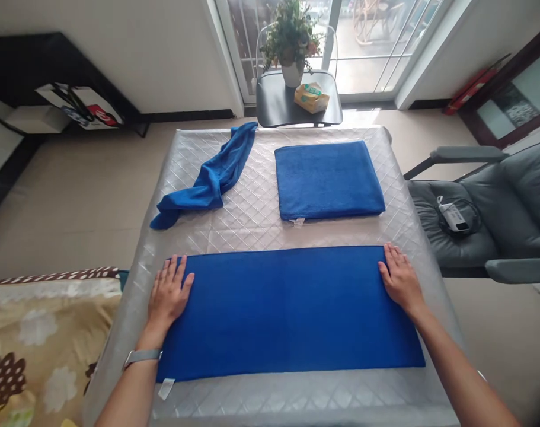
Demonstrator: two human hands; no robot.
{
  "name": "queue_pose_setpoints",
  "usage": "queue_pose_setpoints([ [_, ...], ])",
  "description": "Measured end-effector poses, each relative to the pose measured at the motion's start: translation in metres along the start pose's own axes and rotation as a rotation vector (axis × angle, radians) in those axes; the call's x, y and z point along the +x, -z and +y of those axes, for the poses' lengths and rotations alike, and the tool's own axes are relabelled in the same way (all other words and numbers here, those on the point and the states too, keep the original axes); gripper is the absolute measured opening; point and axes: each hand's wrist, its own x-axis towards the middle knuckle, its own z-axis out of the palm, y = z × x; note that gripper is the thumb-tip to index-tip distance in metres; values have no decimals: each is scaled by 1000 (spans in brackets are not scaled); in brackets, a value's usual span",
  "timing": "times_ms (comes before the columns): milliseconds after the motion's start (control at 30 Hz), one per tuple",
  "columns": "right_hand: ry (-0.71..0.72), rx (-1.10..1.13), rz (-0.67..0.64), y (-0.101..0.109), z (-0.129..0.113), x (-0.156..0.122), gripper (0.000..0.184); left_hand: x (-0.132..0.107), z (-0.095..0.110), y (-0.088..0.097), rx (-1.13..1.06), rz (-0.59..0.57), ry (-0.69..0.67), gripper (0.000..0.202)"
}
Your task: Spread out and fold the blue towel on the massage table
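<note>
A blue towel (pixel 287 314) lies spread flat as a long rectangle across the near part of the table, a white label at its lower left corner. My left hand (pixel 169 290) rests flat on its left end near the far corner, fingers extended. On the right end, my right hand (pixel 399 276) lies flat by the other far corner, its fingers stretched out. Beyond it sits a folded blue towel (pixel 329 181) in a neat stack at the far right. A crumpled blue towel (pixel 207 181) trails across the far left of the table.
The table (pixel 247 231) has a shiny quilted cover. Behind it, a black chair (pixel 270 104) bears a potted plant (pixel 291 47) and a yellow tissue pack (pixel 312 98). To the right stands a grey armchair (pixel 496 201) with a corded device (pixel 454 216). Patterned bedding (pixel 42 344) borders the left.
</note>
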Motion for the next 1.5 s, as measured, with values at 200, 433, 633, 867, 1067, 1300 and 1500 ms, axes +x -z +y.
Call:
queue_pose_setpoints([
  [200, -52, 108, 203, 21, -73, -3, 57, -20, 47, 19, -28, 313, 58, 62],
  [433, 340, 298, 13, 3, -245, 1, 58, -26, 219, -15, -230, 134, -552, 55],
  [633, 237, 229, -37, -14, -252, 7, 58, -12, 235, -34, -186, 29, -495, 57],
  [867, 187, 110, -48, -7, -223, 5, 57, -7, 149, -20, -92, 8, -367, 59],
  [1067, -47, -22, -28, -6, -101, -4, 61, 10, 36, -5, -42, 47, -110, 61],
  [1300, -126, 4, -14, -5, -36, -9, 67, 15, 1, 1, -74, 30, -44, 65],
  [1500, -155, 35, 34, -5, -29, -7, 67, -3, 58, 7, -125, 307, 99, 59],
])
